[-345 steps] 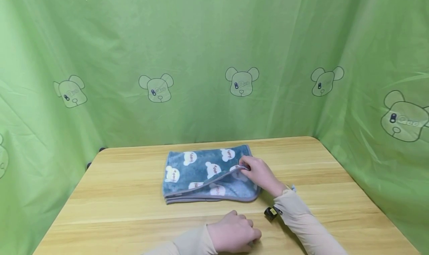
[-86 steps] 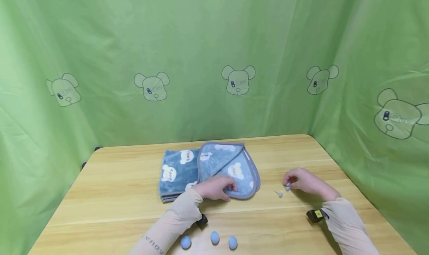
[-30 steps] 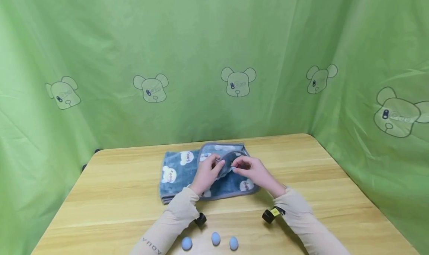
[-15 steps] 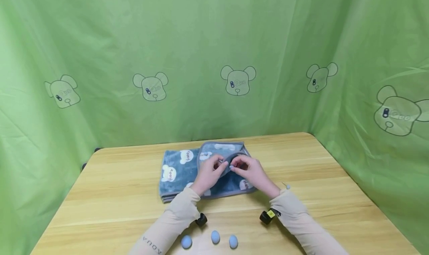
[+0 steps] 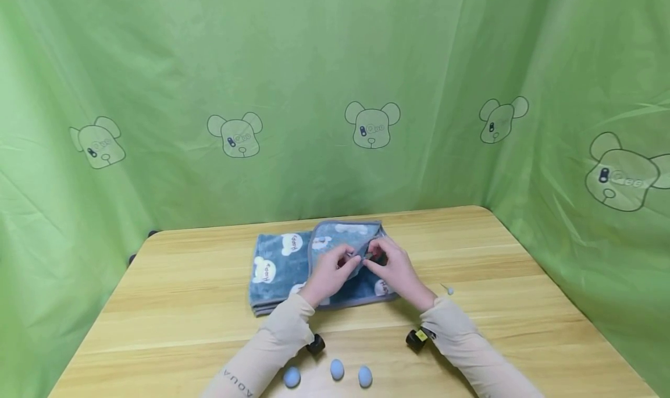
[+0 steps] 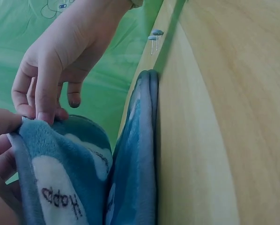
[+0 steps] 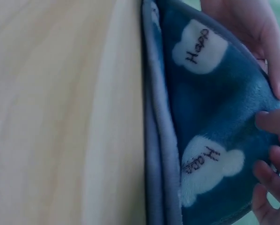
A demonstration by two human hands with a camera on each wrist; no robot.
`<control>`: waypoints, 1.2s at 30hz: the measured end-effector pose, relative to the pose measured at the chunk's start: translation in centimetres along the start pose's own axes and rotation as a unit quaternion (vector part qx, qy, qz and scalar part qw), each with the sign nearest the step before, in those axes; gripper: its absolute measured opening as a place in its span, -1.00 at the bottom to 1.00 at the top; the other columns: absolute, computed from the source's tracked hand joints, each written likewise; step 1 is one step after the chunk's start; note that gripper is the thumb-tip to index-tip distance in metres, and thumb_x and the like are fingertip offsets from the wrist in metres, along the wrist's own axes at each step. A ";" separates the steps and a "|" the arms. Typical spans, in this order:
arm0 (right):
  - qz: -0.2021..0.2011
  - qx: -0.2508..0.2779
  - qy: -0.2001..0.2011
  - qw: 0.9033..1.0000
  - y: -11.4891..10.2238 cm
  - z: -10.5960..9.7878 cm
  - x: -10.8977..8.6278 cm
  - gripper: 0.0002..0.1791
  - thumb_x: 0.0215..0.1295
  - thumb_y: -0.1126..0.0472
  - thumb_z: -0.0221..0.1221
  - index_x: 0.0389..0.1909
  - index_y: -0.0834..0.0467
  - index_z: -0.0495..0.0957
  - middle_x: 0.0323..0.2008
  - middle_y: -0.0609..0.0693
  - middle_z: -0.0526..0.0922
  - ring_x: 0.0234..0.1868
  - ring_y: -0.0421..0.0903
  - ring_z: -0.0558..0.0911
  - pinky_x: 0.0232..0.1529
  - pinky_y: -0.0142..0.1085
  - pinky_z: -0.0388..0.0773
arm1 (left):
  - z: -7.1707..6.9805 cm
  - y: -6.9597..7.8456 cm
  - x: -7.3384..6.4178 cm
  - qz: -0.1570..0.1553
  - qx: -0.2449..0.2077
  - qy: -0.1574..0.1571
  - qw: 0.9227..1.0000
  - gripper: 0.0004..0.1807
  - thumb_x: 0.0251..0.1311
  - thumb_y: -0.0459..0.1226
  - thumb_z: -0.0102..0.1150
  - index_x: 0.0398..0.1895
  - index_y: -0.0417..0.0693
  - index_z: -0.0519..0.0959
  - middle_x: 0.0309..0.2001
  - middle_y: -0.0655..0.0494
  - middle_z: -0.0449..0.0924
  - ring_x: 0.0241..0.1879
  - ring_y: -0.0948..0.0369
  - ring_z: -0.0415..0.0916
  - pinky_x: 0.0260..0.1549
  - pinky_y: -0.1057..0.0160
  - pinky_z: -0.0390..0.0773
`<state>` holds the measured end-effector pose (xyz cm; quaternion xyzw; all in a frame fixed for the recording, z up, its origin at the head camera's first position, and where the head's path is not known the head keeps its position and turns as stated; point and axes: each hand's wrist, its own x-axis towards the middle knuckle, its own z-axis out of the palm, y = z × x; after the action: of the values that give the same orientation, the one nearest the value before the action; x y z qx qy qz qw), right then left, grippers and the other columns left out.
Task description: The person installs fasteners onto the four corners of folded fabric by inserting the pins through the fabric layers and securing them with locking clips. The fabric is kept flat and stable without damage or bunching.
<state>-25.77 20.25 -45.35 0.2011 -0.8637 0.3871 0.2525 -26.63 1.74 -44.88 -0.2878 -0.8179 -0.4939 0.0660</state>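
A folded teal fleece blanket [image 5: 280, 281] with white bear heads and grey binding lies toward the back of the table. My left hand [image 5: 327, 273] pinches the edge of its raised flap. Right beside it, my right hand [image 5: 395, 270] meets that edge with thumb and fingers, a small blue pin head [image 5: 364, 262] at their tips; the shaft is hidden. In the left wrist view both hands meet at the flap's edge. The right wrist view shows my right thumb [image 7: 271, 123] against the cloth. A loose blue-headed pin [image 5: 450, 291] lies right of the blanket.
Three blue egg-shaped pieces [image 5: 337, 369] lie near the front of the wooden table [image 5: 173, 328]. Black wrist cameras [image 5: 316, 344] hang below both wrists. Green curtain [image 5: 303, 182] with bear faces encloses the back and sides.
My right hand has come from the loose pins at the right to the blanket, bringing one. My left hand has lifted the flap. Over the last second my fingertips have drawn together.
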 end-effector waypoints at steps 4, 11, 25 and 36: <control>-0.008 -0.025 0.030 0.999 0.2 0.1 0.0 -0.47 -0.11 0.44 0.44 -0.08 0.26 0.46 -0.10 0.19 0.45 -0.06 0.05 0.48 0.02 -0.06 0.54 | 0.1 0.3 -0.1 0.007 -0.001 -0.016 1.000 -0.85 0.37 -0.18 0.12 -0.19 -0.06 0.57 -0.52 0.10 0.52 -0.57 0.40 0.30 -0.54 0.45 0.33; -0.041 -0.035 0.031 0.998 0.7 -0.2 0.1 -0.27 -0.16 0.43 0.46 0.15 0.19 0.47 0.15 0.23 0.48 0.18 0.20 0.41 0.19 0.17 0.31 | 0.2 0.4 -0.3 0.012 0.006 -0.022 1.000 -0.85 0.36 -0.20 0.12 -0.16 -0.06 0.57 -0.53 0.10 0.51 -0.58 0.38 0.31 -0.56 0.47 0.31; 0.002 -0.016 -0.012 1.000 0.3 -0.5 -0.1 -0.56 0.01 0.41 0.36 -0.04 0.14 0.53 -0.38 0.02 0.61 -0.36 -0.13 0.54 -0.28 -0.25 0.51 | 0.0 0.6 -0.4 0.004 0.024 -0.032 0.999 -0.79 0.38 -0.17 0.10 -0.07 -0.08 0.58 -0.48 0.11 0.55 -0.55 0.36 0.33 -0.50 0.43 0.34; -0.019 -0.032 -0.019 0.999 0.2 -0.6 -0.1 -0.70 0.06 0.42 0.34 -0.14 0.18 0.65 -0.40 0.03 0.69 -0.44 -0.16 0.57 -0.38 -0.30 0.56 | -1.8 1.3 0.1 -0.005 0.059 -0.120 0.991 -0.79 0.41 -0.14 0.06 0.01 0.06 0.56 -0.30 0.12 0.68 -0.37 0.36 0.53 -0.36 0.39 0.50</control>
<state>-25.66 20.84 -45.18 0.2165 -0.8762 0.3506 0.2498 -26.32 0.68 -42.90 -0.3362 -0.8488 -0.4076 -0.0180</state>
